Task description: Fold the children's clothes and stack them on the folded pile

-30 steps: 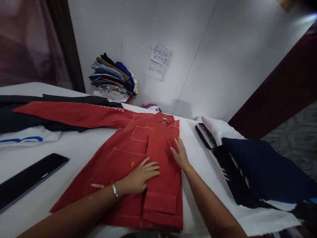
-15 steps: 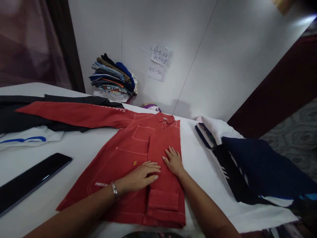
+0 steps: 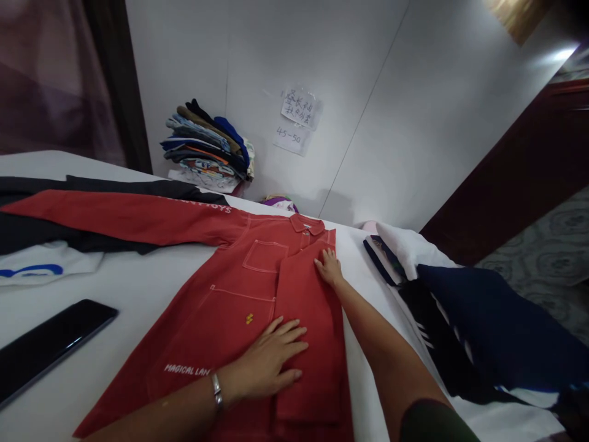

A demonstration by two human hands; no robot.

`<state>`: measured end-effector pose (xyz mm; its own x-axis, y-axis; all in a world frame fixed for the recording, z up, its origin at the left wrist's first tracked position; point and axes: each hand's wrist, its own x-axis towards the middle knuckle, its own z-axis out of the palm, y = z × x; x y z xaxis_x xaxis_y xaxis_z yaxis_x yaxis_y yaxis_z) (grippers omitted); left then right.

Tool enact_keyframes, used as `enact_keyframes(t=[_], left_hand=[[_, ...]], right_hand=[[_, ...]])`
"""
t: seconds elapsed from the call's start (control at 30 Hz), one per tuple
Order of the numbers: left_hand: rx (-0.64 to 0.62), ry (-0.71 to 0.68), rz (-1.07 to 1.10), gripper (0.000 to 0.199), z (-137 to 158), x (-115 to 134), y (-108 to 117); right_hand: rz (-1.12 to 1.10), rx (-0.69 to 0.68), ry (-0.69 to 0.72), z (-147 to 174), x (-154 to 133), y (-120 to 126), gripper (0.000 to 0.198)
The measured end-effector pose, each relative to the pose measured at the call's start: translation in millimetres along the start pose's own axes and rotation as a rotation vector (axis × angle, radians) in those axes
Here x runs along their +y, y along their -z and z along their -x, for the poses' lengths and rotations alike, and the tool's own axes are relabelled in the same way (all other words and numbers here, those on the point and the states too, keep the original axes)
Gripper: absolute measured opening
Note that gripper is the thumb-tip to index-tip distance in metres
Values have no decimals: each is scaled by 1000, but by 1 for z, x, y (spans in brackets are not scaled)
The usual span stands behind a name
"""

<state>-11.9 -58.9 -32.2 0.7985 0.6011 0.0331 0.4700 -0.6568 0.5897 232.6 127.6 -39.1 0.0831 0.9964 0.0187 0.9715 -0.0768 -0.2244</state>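
Observation:
A red long-sleeved shirt (image 3: 230, 313) with a collar and white stitching lies spread over the white table (image 3: 184, 270). Its right-hand sleeve is folded down along the front, while the other stretches out to the left. My left hand (image 3: 271, 362), with a silver band at the wrist, rests flat on the folded sleeve near its lower part, fingers spread. Higher up, my right hand (image 3: 329, 267) lies on the shirt's folded edge just below the collar, fingers apart. Neither hand grips the cloth.
At left are a black phone (image 3: 59, 344), a dark garment (image 3: 124, 245) and a white garment (image 3: 69, 261). A stack of folded clothes (image 3: 207, 147) stands against the wall. Folded dark blue clothing (image 3: 488, 319) lies at right. Handwritten paper signs (image 3: 299, 110) hang on the wall.
My right hand has slid up along the folded sleeve toward the collar. My left hand has shifted slightly down and right, its fingers more spread. The view has moved a little closer.

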Motion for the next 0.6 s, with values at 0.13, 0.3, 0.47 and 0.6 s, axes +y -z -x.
enact_keyframes(t=[0.13,0.3,0.47,0.6], left_hand=[[16,-14,4,52,-1,-5,0],[116,-71,12,48,-2,-13,1],[45,-60,47,49,-4,-14,0],[79,-74,35,47,-5,-13,-2]], right_hand=[[24,-24,-46,-45,-5,-1,69],[46,-116,-61,-82,-14,-14,68],[41,-134,-72,-83,-16,-19,68],[16,-146,-56,-63,-16,-14,69]])
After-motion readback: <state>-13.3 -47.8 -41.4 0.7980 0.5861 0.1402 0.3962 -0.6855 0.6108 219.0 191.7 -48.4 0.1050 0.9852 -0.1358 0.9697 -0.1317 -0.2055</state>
